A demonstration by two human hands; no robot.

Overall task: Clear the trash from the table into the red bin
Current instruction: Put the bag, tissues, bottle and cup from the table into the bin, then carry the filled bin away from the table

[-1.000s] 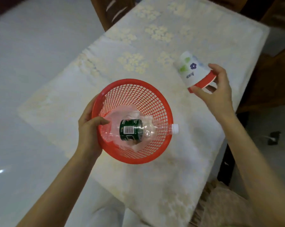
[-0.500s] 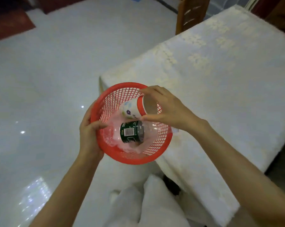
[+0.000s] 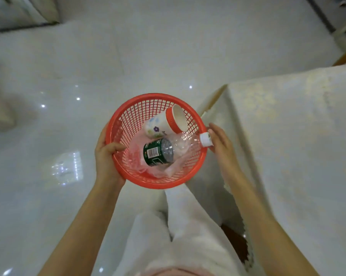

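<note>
I hold the red mesh bin (image 3: 157, 185) over the floor, just left of the table's corner. My left hand (image 3: 106, 156) grips its left rim with the thumb inside. On the other side, my right hand (image 3: 221, 144) cups the right rim and outer wall, beside the bottle's white cap (image 3: 206, 139). Inside the bin lie a paper cup (image 3: 164, 124) with a red rim band and flower print, a crushed clear plastic bottle (image 3: 168, 150) with a green label, and a crumpled thin plastic bag (image 3: 136, 158).
The table (image 3: 297, 136) with a pale flowered cloth fills the right side, its corner close to the bin. Glossy white floor (image 3: 128, 56) spreads to the left and ahead. My legs in white trousers (image 3: 178, 226) are below the bin.
The cup left my right hand and now lies in the bin. That hand moved to the bin's right rim. The bin and the view swung left, away from the table.
</note>
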